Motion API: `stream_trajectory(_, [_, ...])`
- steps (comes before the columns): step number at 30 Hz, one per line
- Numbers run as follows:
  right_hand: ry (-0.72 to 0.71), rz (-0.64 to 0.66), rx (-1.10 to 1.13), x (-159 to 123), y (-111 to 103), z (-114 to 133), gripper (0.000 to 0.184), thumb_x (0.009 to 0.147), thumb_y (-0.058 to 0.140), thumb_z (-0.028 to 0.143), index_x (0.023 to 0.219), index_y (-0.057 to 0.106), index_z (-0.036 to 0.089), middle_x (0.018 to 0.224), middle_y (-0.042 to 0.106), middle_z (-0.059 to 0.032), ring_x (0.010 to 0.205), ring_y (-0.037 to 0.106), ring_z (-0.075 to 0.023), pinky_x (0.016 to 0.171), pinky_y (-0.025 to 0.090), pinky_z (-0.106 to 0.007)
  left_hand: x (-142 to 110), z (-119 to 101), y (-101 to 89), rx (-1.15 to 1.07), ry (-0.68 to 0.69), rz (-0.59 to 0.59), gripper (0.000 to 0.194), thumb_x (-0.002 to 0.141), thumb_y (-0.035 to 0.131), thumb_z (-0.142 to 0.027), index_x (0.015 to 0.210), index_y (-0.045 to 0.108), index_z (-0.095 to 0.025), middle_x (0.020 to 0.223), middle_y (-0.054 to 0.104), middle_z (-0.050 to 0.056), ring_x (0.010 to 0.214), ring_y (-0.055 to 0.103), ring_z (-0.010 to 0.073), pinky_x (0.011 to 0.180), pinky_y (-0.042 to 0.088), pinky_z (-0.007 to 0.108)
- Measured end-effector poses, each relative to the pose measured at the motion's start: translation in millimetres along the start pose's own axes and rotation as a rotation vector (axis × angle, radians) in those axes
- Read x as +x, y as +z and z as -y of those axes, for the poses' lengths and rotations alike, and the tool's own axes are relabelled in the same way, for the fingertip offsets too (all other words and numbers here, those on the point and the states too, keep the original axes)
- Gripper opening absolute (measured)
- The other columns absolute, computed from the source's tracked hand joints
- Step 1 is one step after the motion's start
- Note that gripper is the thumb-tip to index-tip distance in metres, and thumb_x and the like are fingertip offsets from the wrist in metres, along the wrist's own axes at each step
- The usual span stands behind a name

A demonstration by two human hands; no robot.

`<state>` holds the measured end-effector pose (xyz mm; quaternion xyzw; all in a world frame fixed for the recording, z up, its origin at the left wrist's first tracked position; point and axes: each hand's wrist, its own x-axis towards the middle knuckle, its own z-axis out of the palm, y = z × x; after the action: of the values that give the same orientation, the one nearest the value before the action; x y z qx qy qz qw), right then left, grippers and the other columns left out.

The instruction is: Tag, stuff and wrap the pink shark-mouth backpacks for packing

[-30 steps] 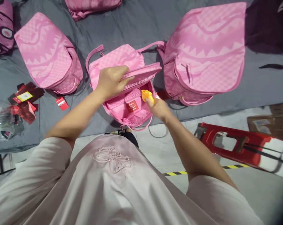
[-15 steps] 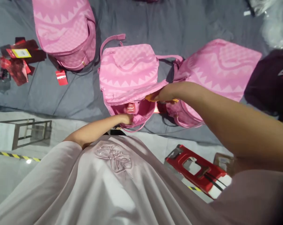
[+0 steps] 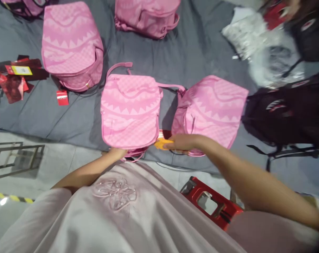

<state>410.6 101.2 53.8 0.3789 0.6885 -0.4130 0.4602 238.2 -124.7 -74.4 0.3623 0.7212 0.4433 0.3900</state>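
Observation:
A pink backpack [image 3: 130,112] with a pale zigzag print lies in front of me, its top panel down over the opening. At its near edge my left hand [image 3: 119,152] reaches under that panel, and the fingers are hidden. My right hand [image 3: 184,142] is closed around an orange tool [image 3: 163,143] whose exact kind I cannot make out. The tool is beside the backpack's lower right corner. Just behind it shows a red tag [image 3: 164,134]. A second pink backpack [image 3: 212,109] lies beyond my right hand.
More pink backpacks lie at the upper left [image 3: 71,38] and top centre [image 3: 148,15] of the grey cloth [image 3: 196,45]. Red and black tags [image 3: 19,75] are heaped at left. Black backpacks [image 3: 286,109] and clear plastic bags [image 3: 275,59] are at right. A red case [image 3: 212,202] stands below.
The raised top panel of the middle backpack has come down over its opening. My right hand has let go of it and moved down with the orange tool. The whole view has shifted.

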Motion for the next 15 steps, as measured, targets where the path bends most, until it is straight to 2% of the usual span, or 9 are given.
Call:
stream_trajectory(2, [-0.045, -0.001, 0.178, -2, 20, -41, 0.043, 0.088, 0.061, 0.055, 0.067, 0.059, 0.017, 0.045, 0.054, 0.0007, 0.039, 0.047, -0.0115, 0.046, 0.031, -0.025, -14, -4, -24.4, -0.03, -0.096, 0.056, 0.02, 0.069, 0.077, -0.036, 0.083, 0.069, -0.025, 0.094, 0.074, 0.005, 0.115, 0.061, 0.03, 0.107, 0.046, 0.04])
stream_trajectory(4, [-0.124, 0.05, 0.413, -4, 44, -86, 0.051, 0.08, 0.062, 0.067, 0.076, 0.063, 0.016, 0.05, 0.06, -0.0031, 0.045, 0.053, -0.0143, 0.044, 0.027, -0.024, -29, 4, -66.3, -0.095, -0.249, 0.156, 0.027, 0.07, 0.077, -0.044, 0.088, 0.072, -0.025, 0.101, 0.075, 0.006, 0.12, 0.059, 0.033, 0.111, 0.042, 0.044])
stream_trajectory(5, [-0.166, 0.037, 0.58, -4, 58, -106, 0.055, 0.076, 0.064, 0.069, 0.084, 0.064, 0.015, 0.055, 0.063, -0.0039, 0.048, 0.056, -0.0146, 0.044, 0.026, -0.023, -35, 11, -91.1, -0.144, -0.348, 0.232, 0.031, 0.073, 0.075, -0.05, 0.09, 0.073, -0.025, 0.105, 0.075, 0.006, 0.12, 0.06, 0.0339, 0.109, 0.044, 0.046])
stream_trajectory(6, [-0.205, 0.026, 0.728, -1, 71, -123, 0.057, 0.074, 0.066, 0.07, 0.09, 0.064, 0.015, 0.061, 0.066, -0.0051, 0.052, 0.058, -0.0147, 0.045, 0.026, -0.022, -39, 19, -115.8, -0.187, -0.456, 0.217, 0.034, 0.078, 0.069, -0.056, 0.094, 0.073, -0.027, 0.111, 0.075, 0.004, 0.12, 0.061, 0.0339, 0.106, 0.046, 0.049])
stream_trajectory(7, [-0.238, -0.036, 0.878, 5, 83, -134, 0.057, 0.073, 0.068, 0.068, 0.095, 0.064, 0.015, 0.067, 0.069, -0.0058, 0.057, 0.06, -0.0145, 0.046, 0.029, -0.022, -39, 28, -138.3, -0.19, -0.545, 0.11, 0.036, 0.081, 0.063, -0.062, 0.093, 0.072, -0.03, 0.11, 0.076, 0.0, 0.118, 0.062, 0.0333, 0.103, 0.047, 0.051])
stream_trajectory(9, [-0.234, -0.193, 1.115, 28, 102, -137, 0.054, 0.068, 0.077, 0.06, 0.096, 0.063, 0.015, 0.071, 0.07, -0.0061, 0.063, 0.063, -0.0153, 0.049, 0.033, -0.021, -27, 43, -168.2, -0.195, -0.601, -0.119, 0.034, 0.084, 0.059, -0.066, 0.1, 0.069, -0.037, 0.117, 0.073, -0.009, 0.126, 0.058, 0.0295, 0.104, 0.046, 0.05])
stream_trajectory(11, [-0.191, -0.344, 1.254, 66, 108, -114, 0.048, 0.065, 0.08, 0.054, 0.088, 0.061, 0.016, 0.071, 0.069, -0.006, 0.063, 0.063, -0.0165, 0.049, 0.036, -0.022, -1, 50, -171.4, -0.27, -0.611, -0.184, 0.041, 0.084, 0.058, -0.068, 0.11, 0.065, -0.037, 0.129, 0.068, -0.007, 0.134, 0.052, 0.0297, 0.103, 0.047, 0.051])
stream_trajectory(13, [-0.204, -0.432, 1.322, 110, 100, -77, 0.045, 0.072, 0.074, 0.056, 0.088, 0.058, 0.017, 0.071, 0.068, -0.0053, 0.066, 0.064, -0.018, 0.052, 0.042, -0.024, 29, 50, -151.9, -0.348, -0.625, -0.111, 0.051, 0.079, 0.065, -0.066, 0.116, 0.063, -0.031, 0.137, 0.064, 0.002, 0.134, 0.052, 0.0326, 0.102, 0.049, 0.051])
stream_trajectory(15, [-0.232, -0.503, 1.381, 146, 85, -39, 0.042, 0.079, 0.065, 0.057, 0.092, 0.057, 0.018, 0.074, 0.068, -0.0058, 0.074, 0.066, -0.0214, 0.057, 0.047, -0.028, 52, 47, -123.8, -0.392, -0.594, -0.052, 0.057, 0.074, 0.077, -0.057, 0.119, 0.063, -0.025, 0.136, 0.064, 0.009, 0.132, 0.055, 0.0324, 0.105, 0.05, 0.046])
